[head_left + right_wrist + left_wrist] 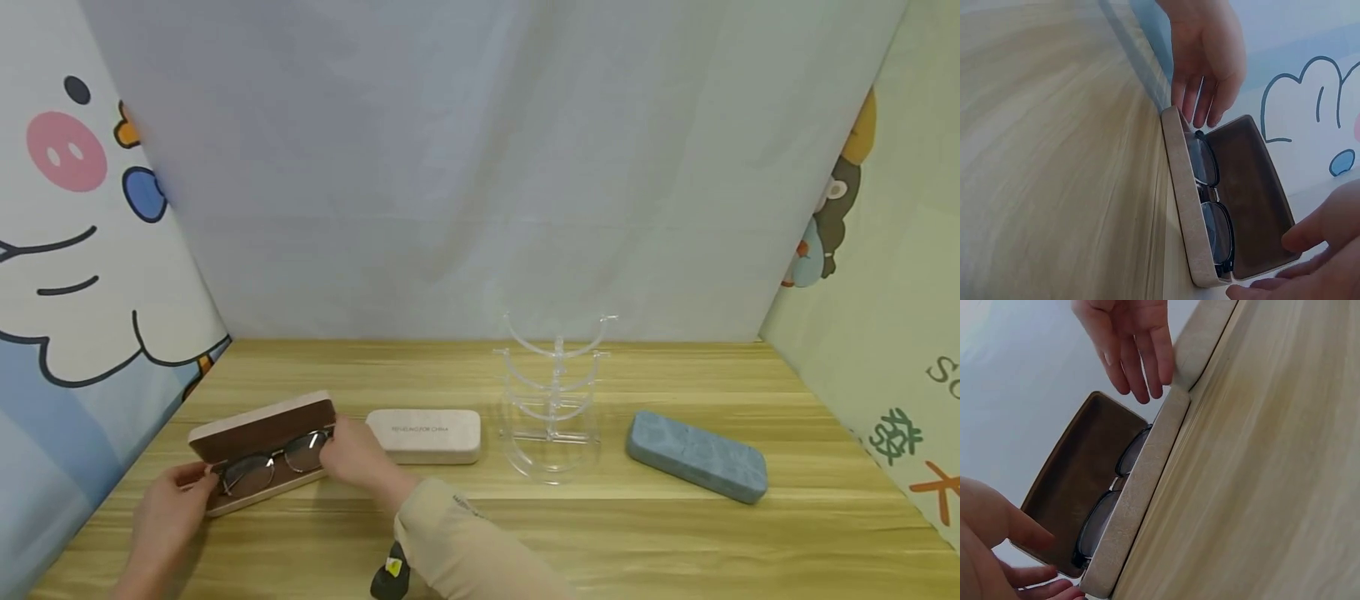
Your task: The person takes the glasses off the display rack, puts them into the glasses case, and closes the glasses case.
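An eyeglass case [255,432] with a brown lining stands with its lid up at the left of the table. Dark-rimmed eyeglasses [251,475] lie inside it, lenses facing the front wall. My left hand [168,512] is at the case's left end, its fingers loosely extended in the left wrist view. At the opposite end is my right hand [360,454], with relaxed, nearly straight fingers in both wrist views. Neither hand visibly grips the eyeglasses; whether the fingertips touch the case is hard to tell.
A closed cream eyeglass case [423,437] sits just right of the open one. Beyond it stands a clear tiered display rack [555,433], then a closed blue case [697,457]. A black object with a yellow label [392,575] lies near the front edge, partly behind the right sleeve.
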{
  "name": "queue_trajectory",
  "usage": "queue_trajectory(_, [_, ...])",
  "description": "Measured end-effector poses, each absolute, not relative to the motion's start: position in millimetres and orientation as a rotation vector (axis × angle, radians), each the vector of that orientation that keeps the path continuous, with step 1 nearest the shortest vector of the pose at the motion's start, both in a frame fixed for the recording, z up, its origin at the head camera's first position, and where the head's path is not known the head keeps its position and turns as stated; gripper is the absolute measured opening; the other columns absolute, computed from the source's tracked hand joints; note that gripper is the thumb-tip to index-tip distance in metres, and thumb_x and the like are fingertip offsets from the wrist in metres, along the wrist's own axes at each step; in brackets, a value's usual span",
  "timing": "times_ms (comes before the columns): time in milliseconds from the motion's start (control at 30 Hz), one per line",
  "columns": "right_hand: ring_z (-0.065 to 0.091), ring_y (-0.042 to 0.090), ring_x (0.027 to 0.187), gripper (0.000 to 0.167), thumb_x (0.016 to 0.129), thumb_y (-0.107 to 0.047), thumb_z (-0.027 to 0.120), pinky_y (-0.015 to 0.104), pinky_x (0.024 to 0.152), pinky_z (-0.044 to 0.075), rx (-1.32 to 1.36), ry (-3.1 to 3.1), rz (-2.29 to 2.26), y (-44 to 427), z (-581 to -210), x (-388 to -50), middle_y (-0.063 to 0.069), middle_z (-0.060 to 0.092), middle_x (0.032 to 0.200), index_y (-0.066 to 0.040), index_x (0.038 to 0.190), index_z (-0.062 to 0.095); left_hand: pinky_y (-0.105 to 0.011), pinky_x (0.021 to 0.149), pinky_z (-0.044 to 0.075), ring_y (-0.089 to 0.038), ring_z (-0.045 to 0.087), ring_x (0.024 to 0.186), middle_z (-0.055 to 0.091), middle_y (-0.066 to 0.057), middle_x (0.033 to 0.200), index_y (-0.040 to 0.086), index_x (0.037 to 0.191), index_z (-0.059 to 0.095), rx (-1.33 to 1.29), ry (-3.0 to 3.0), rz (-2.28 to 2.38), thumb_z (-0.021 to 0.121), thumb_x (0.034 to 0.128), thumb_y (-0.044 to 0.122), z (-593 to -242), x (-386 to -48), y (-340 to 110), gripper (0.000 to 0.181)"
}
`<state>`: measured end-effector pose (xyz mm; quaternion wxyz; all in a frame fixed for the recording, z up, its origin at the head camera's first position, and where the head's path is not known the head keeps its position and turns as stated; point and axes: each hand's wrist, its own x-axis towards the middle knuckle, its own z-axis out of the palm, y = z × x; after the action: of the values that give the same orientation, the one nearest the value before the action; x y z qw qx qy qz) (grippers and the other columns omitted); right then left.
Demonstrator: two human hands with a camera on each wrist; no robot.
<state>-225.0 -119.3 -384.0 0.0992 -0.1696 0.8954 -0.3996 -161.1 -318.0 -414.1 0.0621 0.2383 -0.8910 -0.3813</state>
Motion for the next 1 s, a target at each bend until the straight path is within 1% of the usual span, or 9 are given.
queue_trajectory(100, [0.055, 0.016, 0.092, 0.050, 0.078, 0.001, 0.048, 0.022, 0.072, 0.046, -0.405, 2.565, -1.326, -121.3, -384.6, -224.9, 0.012, 0.055, 0.121, 0.004, 0.128, 0.042, -0.052, 0.097, 0.033, -0.047, 0.036, 0.121, 0.031, -0.035, 0.135, -0.010, 0.140, 0.015, 0.742, -2.678, -1.257, 0.042, 0.0929, 0.028, -413.6, -162.5, -318.5, 0.066])
queue_trajectory(167, [0.048, 0.015, 0.113, 0.066, 0.077, 0.004, 0.049, 0.023, 0.090, 0.042, -0.372, 2.504, -1.406, -122.5, -385.6, -225.1, 0.012, 0.041, 0.139, 0.001, 0.139, 0.028, -0.054, 0.101, 0.029, -0.048, 0.030, 0.124, 0.022, -0.035, 0.140, -0.006, 0.142, 0.000, 0.727, -2.682, -1.318, 0.041, 0.0932, 0.030, -412.9, -163.5, -318.6, 0.074])
queue_trajectory(233, [0.042, 0.012, 0.118, 0.075, 0.076, 0.005, 0.050, 0.023, 0.096, 0.037, -0.376, 2.466, -1.440, -123.1, -386.2, -225.8, 0.011, 0.030, 0.146, -0.003, 0.144, 0.020, -0.055, 0.103, 0.025, -0.049, 0.029, 0.124, 0.015, -0.033, 0.143, 0.001, 0.144, -0.008, 0.695, -2.689, -1.344, 0.041, 0.0935, 0.031, -412.6, -164.1, -318.6, 0.076])
queue_trajectory(333, [0.053, 0.010, 0.081, 0.080, 0.076, 0.008, 0.051, 0.021, 0.069, 0.046, -0.412, 2.440, -1.441, -123.7, -387.8, -228.5, 0.008, 0.031, 0.146, -0.009, 0.146, 0.016, -0.057, 0.103, 0.024, -0.049, 0.028, 0.125, 0.010, -0.030, 0.146, 0.009, 0.145, -0.010, 0.667, -2.671, -1.381, 0.042, 0.0937, 0.032, -412.1, -164.2, -317.3, 0.076])
queue_trajectory(400, [0.042, 0.010, 0.055, 0.080, 0.077, 0.008, 0.050, 0.021, 0.049, 0.038, -0.449, 2.455, -1.395, -123.5, -388.2, -230.5, 0.006, 0.032, 0.145, -0.012, 0.146, 0.014, -0.057, 0.103, 0.025, -0.049, 0.029, 0.124, 0.010, -0.029, 0.146, 0.012, 0.146, -0.010, 0.657, -2.658, -1.395, 0.042, 0.0939, 0.033, -412.0, -164.1, -316.5, 0.076])
queue_trajectory(467, [0.027, 0.011, 0.042, 0.080, 0.079, 0.007, 0.050, 0.022, 0.038, 0.028, -0.482, 2.480, -1.343, -123.2, -388.5, -232.3, 0.004, 0.034, 0.145, -0.014, 0.147, 0.013, -0.055, 0.102, 0.027, -0.049, 0.031, 0.124, 0.012, -0.029, 0.146, 0.012, 0.146, -0.008, 0.653, -2.641, -1.402, 0.042, 0.0940, 0.032, -412.2, -163.7, -315.1, 0.075])
queue_trajectory(567, [0.026, 0.010, 0.042, 0.075, 0.081, 0.003, 0.050, 0.021, 0.039, 0.027, -0.524, 2.542, -1.259, -122.8, -388.6, -233.3, 0.005, 0.037, 0.143, -0.012, 0.146, 0.014, -0.054, 0.102, 0.028, -0.048, 0.033, 0.123, 0.016, -0.029, 0.145, 0.010, 0.146, -0.004, 0.650, -2.612, -1.390, 0.044, 0.0932, 0.031, -412.7, -162.7, -313.1, 0.075])
queue_trajectory(767, [0.033, 0.010, 0.041, 0.058, 0.087, -0.005, 0.051, 0.021, 0.040, 0.032, -0.491, 2.565, -1.322, -123.5, -390.9, -231.9, 0.011, 0.059, 0.111, -0.010, 0.139, 0.026, -0.052, 0.099, 0.032, -0.048, 0.036, 0.122, 0.019, -0.028, 0.145, 0.006, 0.146, 0.006, 0.692, -2.511, -1.428, 0.050, 0.0905, 0.034, -415.2, -161.6, -307.9, 0.076])
queue_trajectory(1000, [0.041, 0.012, 0.050, 0.038, 0.090, -0.015, 0.054, 0.022, 0.049, 0.037, -0.545, 2.593, -1.366, -122.6, -391.6, -231.2, 0.015, 0.061, 0.101, -0.007, 0.123, 0.037, -0.053, 0.098, 0.032, -0.048, 0.037, 0.120, 0.023, -0.028, 0.144, 0.004, 0.140, 0.013, 0.774, -2.433, -1.424, 0.052, 0.0872, 0.044, -416.1, -161.0, -303.4, 0.078])
